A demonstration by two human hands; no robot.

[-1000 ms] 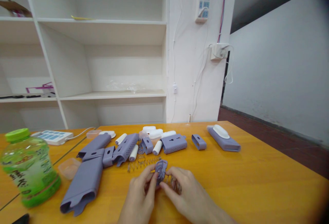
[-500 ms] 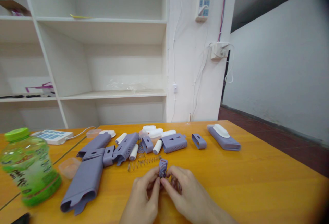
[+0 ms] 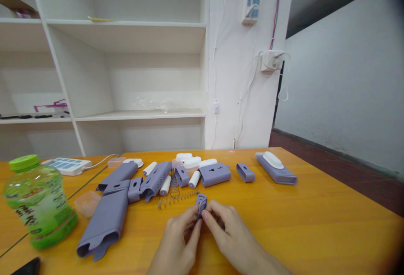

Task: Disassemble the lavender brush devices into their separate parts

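Near the table's front, my left hand (image 3: 179,237) and my right hand (image 3: 229,235) meet around a small purple plastic part (image 3: 201,201). Left fingertips pinch its left side. My right thumb and fingers press on it from the right; a bit of something dark, mostly hidden, shows behind that thumb. Just beyond the hands lies a metal coil spring (image 3: 178,198). Past the spring are a purple perforated housing (image 3: 216,175), a short purple sleeve (image 3: 245,173), and white cylinders, one of them a white roller (image 3: 195,179).
On the left, larger purple housings (image 3: 105,220) lie beside a green-capped bottle (image 3: 39,207) and a clear pink cup (image 3: 87,203). A power strip (image 3: 67,165) sits behind them. A purple case with a white cap (image 3: 276,170) rests at the far right. Shelves (image 3: 126,117) stand behind.
Both hands still hold the small purple part; my right fingers have shifted slightly on it, covering more of the coiled thing behind the thumb. The view has moved a little.
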